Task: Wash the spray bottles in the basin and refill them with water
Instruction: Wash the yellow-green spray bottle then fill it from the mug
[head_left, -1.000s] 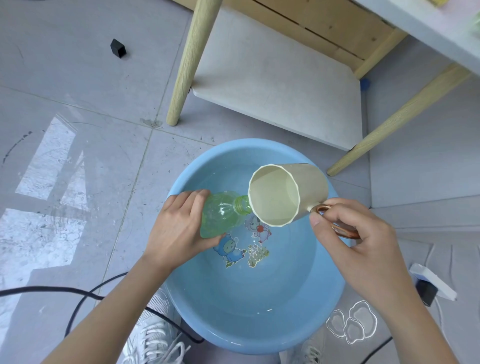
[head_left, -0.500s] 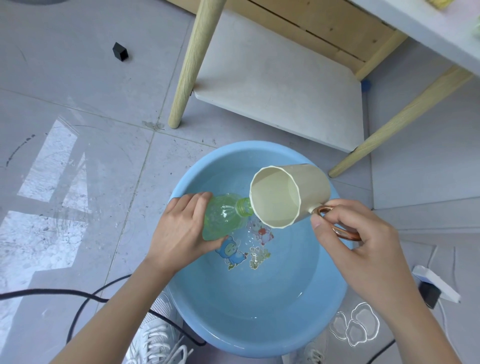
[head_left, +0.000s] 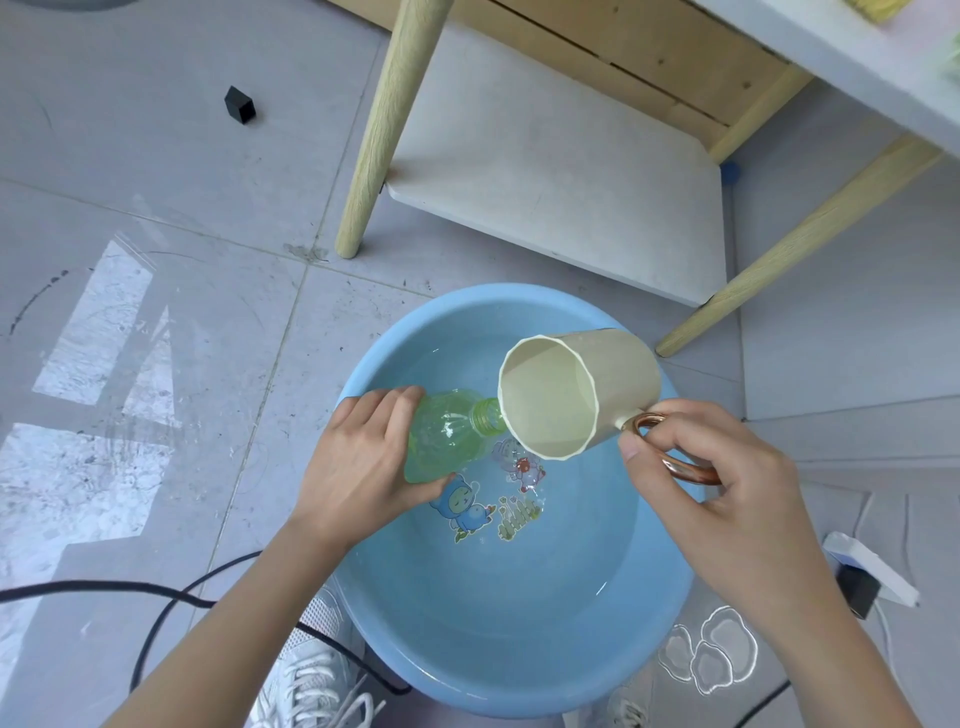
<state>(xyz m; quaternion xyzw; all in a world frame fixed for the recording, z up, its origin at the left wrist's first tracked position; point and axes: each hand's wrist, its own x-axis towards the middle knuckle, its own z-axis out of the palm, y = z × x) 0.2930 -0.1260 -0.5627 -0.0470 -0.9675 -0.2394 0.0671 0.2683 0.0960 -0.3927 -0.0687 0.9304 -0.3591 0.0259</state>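
Spray bottle: green, translucent, cap off, held tilted above the water in the blue basin, left hand wrapped round its body, neck right at the lip of the cream cup. Right hand gripping the cup's copper handle, cup tipped toward the neck; refilling judged in hand. Next: lip kept over the narrow mouth, slow pour, to limit spillage.

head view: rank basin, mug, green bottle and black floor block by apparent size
1. blue basin, clearly largest
2. cream mug
3. green bottle, partly covered by the left hand, so its place below the mug is unsure
4. black block, smallest, but farther from the camera
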